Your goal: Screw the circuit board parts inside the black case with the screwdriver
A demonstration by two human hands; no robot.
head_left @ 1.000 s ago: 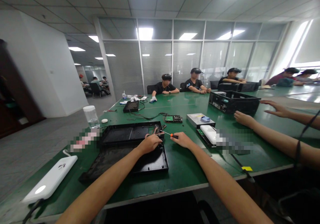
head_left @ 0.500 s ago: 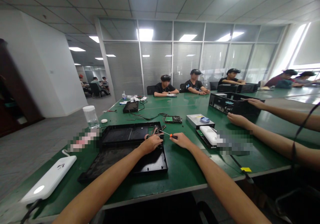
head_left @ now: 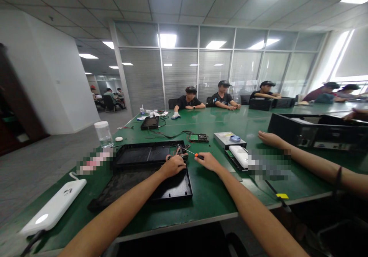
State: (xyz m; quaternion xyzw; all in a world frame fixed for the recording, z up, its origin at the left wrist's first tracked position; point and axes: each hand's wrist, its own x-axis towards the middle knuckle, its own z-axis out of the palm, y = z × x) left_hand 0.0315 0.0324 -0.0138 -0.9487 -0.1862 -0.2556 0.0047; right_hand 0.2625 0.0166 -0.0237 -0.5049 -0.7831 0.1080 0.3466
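Right hand (head_left: 209,161) stretched forward, gripping screwdriver (head_left: 200,156); left hand (head_left: 173,165) curled over black case (head_left: 176,185), hold unclear.

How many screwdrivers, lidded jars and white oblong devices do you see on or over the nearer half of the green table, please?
Screwdrivers: 1, in the right hand
Lidded jars: 1
White oblong devices: 2
Total: 4

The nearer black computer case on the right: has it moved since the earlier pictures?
Yes. Judged against the silver box, the black computer case has shifted to the right and closer to the camera, and has turned.
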